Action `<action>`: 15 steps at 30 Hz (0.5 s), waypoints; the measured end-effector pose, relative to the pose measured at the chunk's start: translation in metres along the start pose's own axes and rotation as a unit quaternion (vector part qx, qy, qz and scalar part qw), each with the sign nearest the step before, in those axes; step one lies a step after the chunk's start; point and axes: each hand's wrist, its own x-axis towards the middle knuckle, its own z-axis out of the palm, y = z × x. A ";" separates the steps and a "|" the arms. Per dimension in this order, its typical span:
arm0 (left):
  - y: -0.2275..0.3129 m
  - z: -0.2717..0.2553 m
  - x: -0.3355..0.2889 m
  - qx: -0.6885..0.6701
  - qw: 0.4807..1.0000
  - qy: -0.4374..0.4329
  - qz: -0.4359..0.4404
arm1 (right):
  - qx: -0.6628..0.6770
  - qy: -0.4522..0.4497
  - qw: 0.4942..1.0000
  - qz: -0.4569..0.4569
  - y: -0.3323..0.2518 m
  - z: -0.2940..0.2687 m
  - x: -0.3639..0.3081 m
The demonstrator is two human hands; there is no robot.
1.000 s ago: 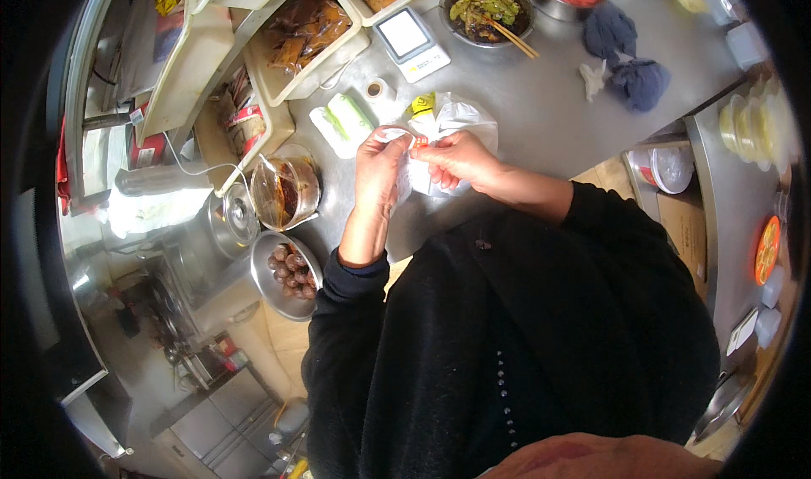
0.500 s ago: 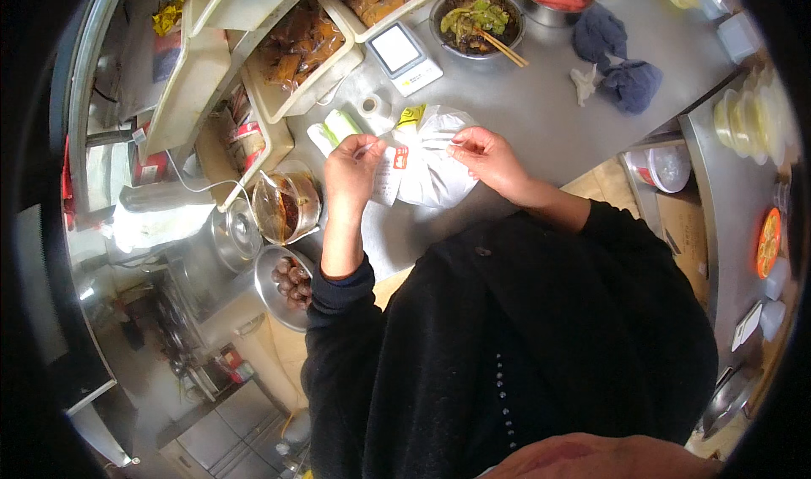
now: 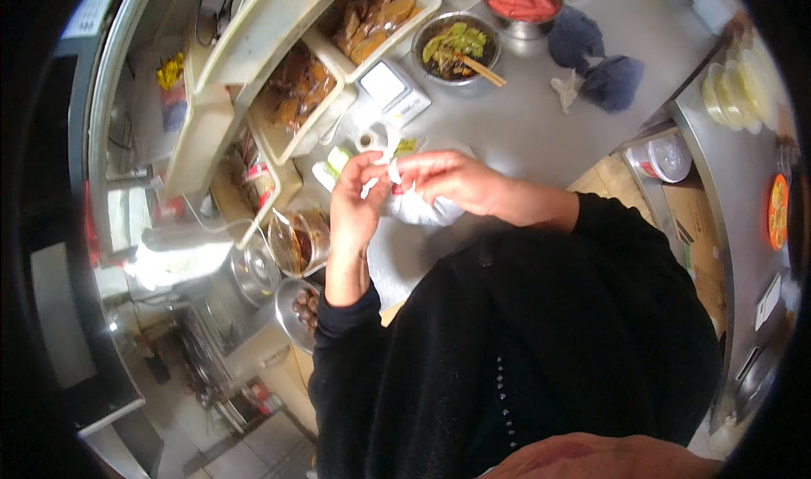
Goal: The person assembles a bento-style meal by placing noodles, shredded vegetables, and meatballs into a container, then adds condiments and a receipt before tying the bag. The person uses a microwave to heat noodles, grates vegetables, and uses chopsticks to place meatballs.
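Note:
Above the steel counter, my hands come together over a tied white plastic bag. My left hand is closed in a pinch at the bag's left side. From the right, my right hand reaches across the bag's top, fingers bent toward the left fingertips. A small white paper slip shows between the fingers of both hands, partly hidden and blurred. Something red and a yellow-green patch show on the bag beside my fingers. Most of the bag lies under my right hand.
Beyond the bag stand a small white roll, a device with a screen, a bowl of greens with chopsticks and a bowl of red sticks. Blue cloths lie right. Food bins and a glass container line the left.
My right hand has moved left across the bag to meet my left hand. The paper slip, earlier hanging below my left fingers, is now mostly hidden. The view has shifted slightly.

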 end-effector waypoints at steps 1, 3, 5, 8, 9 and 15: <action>0.003 0.000 -0.001 0.002 1.000 -0.011 -0.016 | -0.089 0.010 0.996 -0.023 0.001 0.006 -0.001; 0.005 0.001 -0.004 -0.092 0.995 -0.015 -0.042 | -0.298 -0.020 0.946 -0.128 0.002 0.018 0.000; 0.003 -0.002 -0.006 -0.081 0.994 -0.039 -0.062 | -0.556 0.010 0.821 -0.126 0.001 0.026 -0.006; 0.003 -0.012 -0.007 0.001 0.996 -0.036 -0.076 | -0.669 0.044 0.731 -0.128 -0.004 0.043 -0.020; 0.004 -0.015 -0.011 0.010 0.997 -0.024 -0.067 | -0.694 0.066 0.704 -0.136 -0.007 0.047 -0.026; 0.002 -0.018 -0.009 0.025 0.996 -0.069 0.060 | -0.658 0.209 0.702 -0.178 -0.001 0.029 -0.093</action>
